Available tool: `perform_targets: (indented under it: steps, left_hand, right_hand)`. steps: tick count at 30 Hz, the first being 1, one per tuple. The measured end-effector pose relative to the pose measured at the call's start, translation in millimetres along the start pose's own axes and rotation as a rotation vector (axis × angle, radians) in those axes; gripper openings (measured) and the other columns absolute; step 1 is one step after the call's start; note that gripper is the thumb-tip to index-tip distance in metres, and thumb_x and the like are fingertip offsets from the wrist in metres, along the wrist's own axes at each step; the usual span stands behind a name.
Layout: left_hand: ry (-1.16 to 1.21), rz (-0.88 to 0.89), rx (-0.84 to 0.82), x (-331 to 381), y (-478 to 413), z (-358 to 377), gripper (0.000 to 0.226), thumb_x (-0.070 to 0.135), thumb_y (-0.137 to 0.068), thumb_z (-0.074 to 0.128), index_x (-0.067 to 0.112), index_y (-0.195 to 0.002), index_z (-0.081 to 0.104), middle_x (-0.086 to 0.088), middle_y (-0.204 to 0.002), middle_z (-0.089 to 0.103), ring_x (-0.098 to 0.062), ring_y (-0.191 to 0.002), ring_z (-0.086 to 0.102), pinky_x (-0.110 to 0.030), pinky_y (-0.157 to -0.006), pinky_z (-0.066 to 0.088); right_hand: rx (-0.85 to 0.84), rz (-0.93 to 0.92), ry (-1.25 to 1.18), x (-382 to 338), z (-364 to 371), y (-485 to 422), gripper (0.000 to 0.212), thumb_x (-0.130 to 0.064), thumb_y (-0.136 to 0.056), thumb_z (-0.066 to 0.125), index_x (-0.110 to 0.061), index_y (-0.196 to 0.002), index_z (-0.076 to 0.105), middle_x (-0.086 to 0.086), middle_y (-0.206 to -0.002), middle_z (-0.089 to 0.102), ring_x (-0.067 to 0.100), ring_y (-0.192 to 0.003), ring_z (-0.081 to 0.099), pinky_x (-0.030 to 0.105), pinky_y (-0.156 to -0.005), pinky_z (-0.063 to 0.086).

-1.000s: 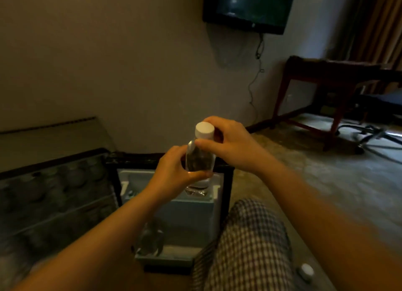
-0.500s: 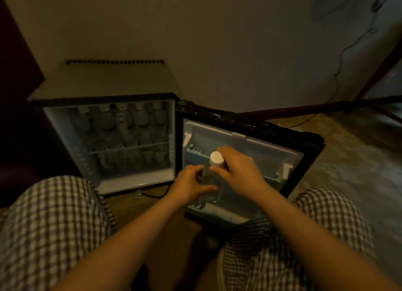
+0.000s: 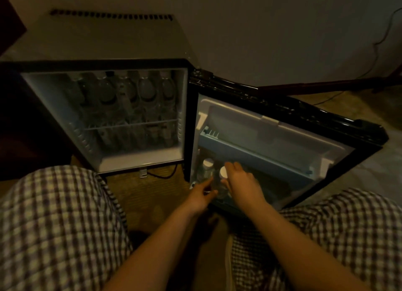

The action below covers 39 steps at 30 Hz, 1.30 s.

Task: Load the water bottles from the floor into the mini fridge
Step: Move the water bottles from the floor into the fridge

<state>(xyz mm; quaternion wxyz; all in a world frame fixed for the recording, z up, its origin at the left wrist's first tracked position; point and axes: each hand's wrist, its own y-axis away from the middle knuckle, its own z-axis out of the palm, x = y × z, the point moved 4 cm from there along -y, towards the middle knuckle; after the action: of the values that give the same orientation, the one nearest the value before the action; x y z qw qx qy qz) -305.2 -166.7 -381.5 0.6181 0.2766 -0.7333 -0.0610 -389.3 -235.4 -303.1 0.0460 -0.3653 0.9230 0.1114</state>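
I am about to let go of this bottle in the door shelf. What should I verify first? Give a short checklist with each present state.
1. Fridge door open wide: ok.
2. Held bottle upright, inside the lower door shelf: ok.
3. Its base seated on the shelf floor: cannot tell, hidden.
4. Right hand grip on the cap: ok.
5. Left hand touching the bottle body: cannot tell.
6. Neighbour bottle upright beside it: ok.

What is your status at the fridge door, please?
Right hand grips bottle at cap, left hand its side. In lower door shelf beside second bottle. Nothing blocking.
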Motion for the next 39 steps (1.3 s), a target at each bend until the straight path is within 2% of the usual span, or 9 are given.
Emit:
perform_targets:
  steps: [5,9,16,20,24,28,32,35,39]
  left_hand:
    - [0.075,-0.024,-0.034,-4.0,-10.4,4.8,0.052,0.008,-0.095,0.045,0.008,-0.144,0.027,-0.01,-0.144,0.041,-0.023,-0.133,0.039,-0.017,-0.098,0.031]
    - [0.092,-0.038,-0.053,-10.3,-21.9,7.7,0.053,0.011,-0.095,0.046,0.01,-0.145,0.026,-0.009,-0.147,0.037,-0.022,-0.134,0.038,-0.027,-0.107,0.032]
    - [0.085,-0.032,-0.048,-22.7,-29.4,13.1,0.053,0.006,-0.095,0.045,0.009,-0.144,0.027,-0.01,-0.147,0.038,-0.022,-0.135,0.037,-0.02,-0.101,0.031]
    - [0.124,-0.049,-0.042,-26.8,-35.0,13.8,0.053,0.008,-0.095,0.045,0.01,-0.144,0.027,-0.01,-0.147,0.038,-0.022,-0.135,0.038,-0.024,-0.104,0.032]
    - [0.113,-0.042,-0.033,-24.7,-39.9,16.1,0.052,0.009,-0.095,0.044,0.011,-0.144,0.027,-0.01,-0.147,0.038,-0.023,-0.135,0.038,-0.029,-0.108,0.032]
    - [0.065,-0.015,0.063,-18.9,-40.0,11.4,0.045,0.009,-0.094,0.046,0.008,-0.138,0.039,-0.015,-0.139,0.048,-0.027,-0.126,0.048,-0.035,-0.107,0.039]
    - [0.016,0.036,0.124,-4.8,-37.4,3.8,0.039,0.007,-0.093,0.047,0.003,-0.132,0.048,-0.016,-0.132,0.054,-0.028,-0.122,0.052,-0.033,-0.103,0.04]
    - [-0.05,0.06,0.068,7.0,-31.1,4.8,0.034,0.006,-0.093,0.047,0.002,-0.127,0.051,-0.016,-0.128,0.056,-0.028,-0.12,0.053,-0.028,-0.098,0.039]
    - [-0.196,0.149,-0.038,34.1,-15.6,14.5,0.03,0.009,-0.092,0.049,-0.001,-0.119,0.057,-0.02,-0.12,0.062,-0.03,-0.115,0.057,-0.029,-0.094,0.043]
  right_hand:
    - [-0.09,0.086,-0.057,8.0,20.5,-12.5,0.039,-0.022,-0.096,0.043,-0.013,-0.133,0.036,0.013,-0.134,0.04,0.039,-0.114,0.051,0.041,-0.09,0.044]
    - [-0.063,0.144,-0.171,15.7,29.2,-18.4,0.038,-0.023,-0.095,0.046,-0.016,-0.132,0.04,0.011,-0.134,0.044,0.036,-0.116,0.051,0.037,-0.091,0.043]
    - [-0.107,0.187,-0.268,20.4,46.0,-27.6,0.044,-0.021,-0.093,0.05,-0.017,-0.136,0.042,0.013,-0.136,0.045,0.034,-0.124,0.046,0.035,-0.101,0.037]
    - [-0.082,0.223,-0.388,24.6,46.0,-36.8,0.032,-0.02,-0.091,0.055,-0.01,-0.122,0.056,0.016,-0.123,0.06,0.033,-0.115,0.056,0.033,-0.092,0.043]
    - [-0.113,0.321,-0.453,28.4,48.0,-41.6,0.03,-0.024,-0.094,0.051,-0.003,-0.113,0.06,0.02,-0.117,0.062,0.033,-0.11,0.058,0.033,-0.087,0.043]
    - [-0.149,0.332,-0.391,28.7,47.5,-36.9,0.034,-0.024,-0.093,0.052,-0.004,-0.12,0.054,0.02,-0.124,0.059,0.034,-0.114,0.055,0.036,-0.092,0.044]
    - [-0.243,0.285,-0.099,25.8,33.0,-28.1,0.041,-0.023,-0.093,0.051,-0.01,-0.131,0.044,0.016,-0.133,0.052,0.034,-0.121,0.051,0.04,-0.095,0.044]
    - [-0.243,0.219,0.085,20.5,4.7,-22.7,0.035,-0.02,-0.093,0.05,-0.008,-0.126,0.05,0.015,-0.131,0.054,0.033,-0.12,0.052,0.04,-0.093,0.045]
    - [-0.176,0.142,0.164,20.1,-36.5,-1.0,0.033,-0.023,-0.093,0.051,-0.007,-0.122,0.052,0.016,-0.125,0.056,0.035,-0.114,0.055,0.042,-0.089,0.046]
